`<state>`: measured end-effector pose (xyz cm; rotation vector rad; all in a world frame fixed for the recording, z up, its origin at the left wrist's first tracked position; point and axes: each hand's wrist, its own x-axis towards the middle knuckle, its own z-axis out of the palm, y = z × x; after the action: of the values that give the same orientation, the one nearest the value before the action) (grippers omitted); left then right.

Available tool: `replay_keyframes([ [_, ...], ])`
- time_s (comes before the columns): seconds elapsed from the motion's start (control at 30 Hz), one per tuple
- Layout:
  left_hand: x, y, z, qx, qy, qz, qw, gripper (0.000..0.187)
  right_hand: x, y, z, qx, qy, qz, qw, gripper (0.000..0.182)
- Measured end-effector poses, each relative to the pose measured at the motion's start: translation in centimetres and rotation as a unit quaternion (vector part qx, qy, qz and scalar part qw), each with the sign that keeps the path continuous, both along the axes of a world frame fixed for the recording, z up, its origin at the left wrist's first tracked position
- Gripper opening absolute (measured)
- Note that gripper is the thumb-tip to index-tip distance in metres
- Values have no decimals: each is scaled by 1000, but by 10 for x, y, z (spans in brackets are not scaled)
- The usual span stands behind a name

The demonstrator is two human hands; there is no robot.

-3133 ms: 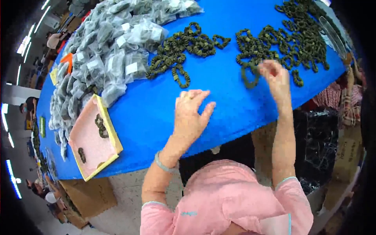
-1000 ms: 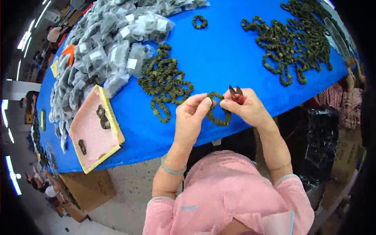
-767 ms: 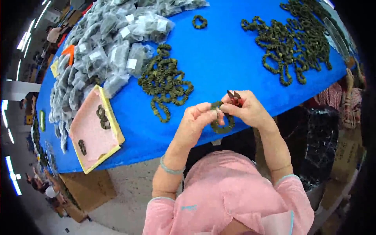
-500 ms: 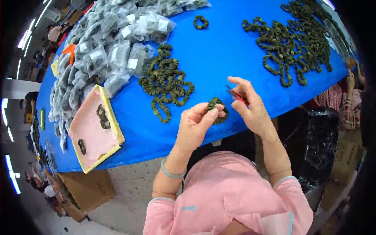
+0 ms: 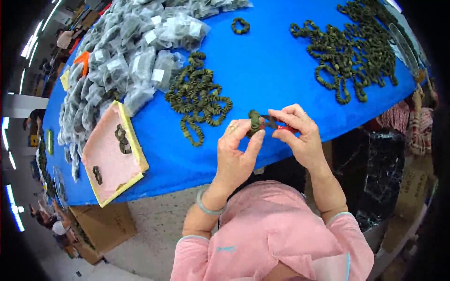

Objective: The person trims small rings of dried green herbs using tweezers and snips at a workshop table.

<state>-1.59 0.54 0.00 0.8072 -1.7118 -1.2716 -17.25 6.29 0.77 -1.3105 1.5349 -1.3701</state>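
My left hand (image 5: 238,149) pinches a dark green ruffled band (image 5: 254,122) above the blue table's near edge. In my right hand (image 5: 300,133) is a small red-handled cutting tool (image 5: 282,127), its dark blades pointing left against the band. Left of my hands lies a pile of green bands (image 5: 194,96) on the blue table (image 5: 267,61). One single band (image 5: 240,26) rests farther back, and a larger heap of bands (image 5: 349,56) spreads over the right side.
Many clear bags (image 5: 131,56) with pale labels are heaped at the left. A pink tray with a yellow rim (image 5: 133,140) holds several bands. Below the table stands a cardboard box (image 5: 105,227). Dark wrapped material (image 5: 384,173) is at the right.
My right hand has moved down and left, bringing the tool to the band. The band is now held more upright in my left hand, which has turned slightly.
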Motion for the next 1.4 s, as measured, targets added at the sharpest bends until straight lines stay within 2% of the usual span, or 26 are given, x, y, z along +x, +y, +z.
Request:
replay_keyframes([
  [0.2, -1, 1, 1, -12, -10, 0, 1000, 19, -1, -1, -2, 5, -7, 4, 1000, 32],
  [0.37, -3, 3, 0, 17, 49, -29, 998, 17, -5, -4, -3, -19, -37, -27, 999, 30],
  [0.5, -3, 8, 4, 250, 184, -87, 947, 15, -2, -8, 8, 89, -227, 86, 966, 25],
  [0.53, -4, 7, 4, 249, 185, -86, 947, 15, -1, -8, 10, 88, -227, 86, 966, 25],
  [0.67, -5, 7, 3, 222, 142, 21, 964, 15, 5, -3, 12, 42, -146, 25, 988, 21],
  [0.83, 1, 6, -6, 211, 65, -55, 974, 17, -9, -10, -4, 47, -149, 11, 988, 19],
  [0.9, 3, 5, -6, 254, 105, -60, 960, 17, -7, -10, -9, 35, -112, 14, 993, 19],
  [1.0, 5, 3, -4, 377, 216, -74, 898, 19, 0, -13, -14, -4, -6, 24, 1000, 19],
  [1.17, 5, 1, -3, 374, 194, 2, 907, 20, 9, -6, 8, -49, 33, -74, 995, 25],
  [1.2, 6, 1, -3, 374, 195, 4, 907, 20, 9, -4, 7, -48, 33, -72, 996, 25],
  [1.33, 4, -1, -4, 354, 201, 6, 913, 19, 0, 7, 0, -51, 194, -39, 979, 34],
  [1.4, 4, 0, -3, 344, 192, 9, 919, 18, 1, 6, -3, -62, 208, -46, 975, 35],
])
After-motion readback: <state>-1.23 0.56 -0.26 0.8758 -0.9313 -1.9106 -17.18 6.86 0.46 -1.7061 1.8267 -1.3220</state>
